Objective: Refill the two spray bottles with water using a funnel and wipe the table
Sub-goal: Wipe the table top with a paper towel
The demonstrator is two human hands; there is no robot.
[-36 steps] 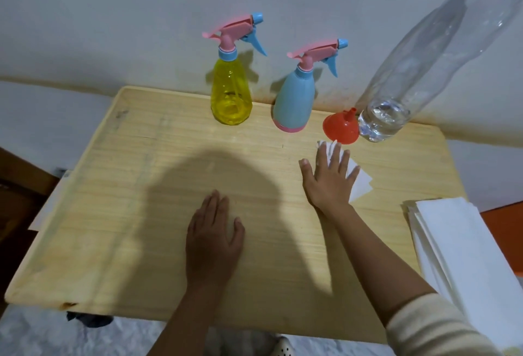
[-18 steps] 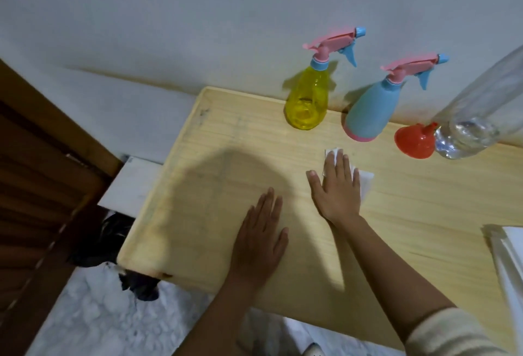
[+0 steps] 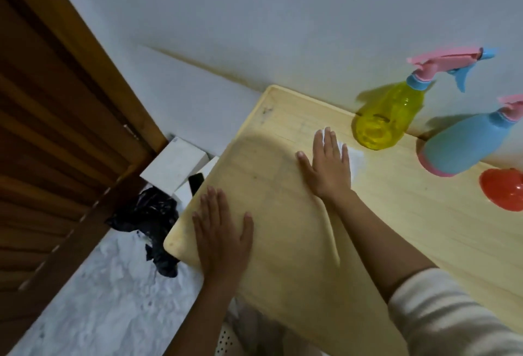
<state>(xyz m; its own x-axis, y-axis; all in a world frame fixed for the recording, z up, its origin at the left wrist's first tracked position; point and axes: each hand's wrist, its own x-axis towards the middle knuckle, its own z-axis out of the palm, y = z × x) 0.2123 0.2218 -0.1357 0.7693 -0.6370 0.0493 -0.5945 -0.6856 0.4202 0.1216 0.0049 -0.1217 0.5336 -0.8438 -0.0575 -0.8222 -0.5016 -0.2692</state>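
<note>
Two spray bottles, a yellow bottle (image 3: 387, 121) and a blue bottle (image 3: 467, 146), stand at the table's (image 3: 283, 256) far edge, against the wall (image 3: 254, 16). One red funnel (image 3: 503, 191) lies toward the table's right. Two hands lie flat on the table. The right hand (image 3: 328, 169) presses one white cloth (image 3: 355, 159) near the far edge, fingers straight and slightly apart. The left hand (image 3: 220, 239) is at the near-left corner, fingers straight and together, thumb out. Left of the table: one wooden door (image 3: 56, 129), one white box (image 3: 175, 166), one black bag (image 3: 147, 214).

What I count at my one table (image 3: 410, 228)
Two sprayers, the yellow bottle (image 3: 387, 121) at 2 o'clock and the blue bottle (image 3: 464, 149) at 3; one funnel (image 3: 502, 190) just past 3; one tissue (image 3: 356, 160); my two hands, left hand (image 3: 222, 238) at 7, right hand (image 3: 328, 167) near centre; one black bag (image 3: 147, 217) at 8.
</note>
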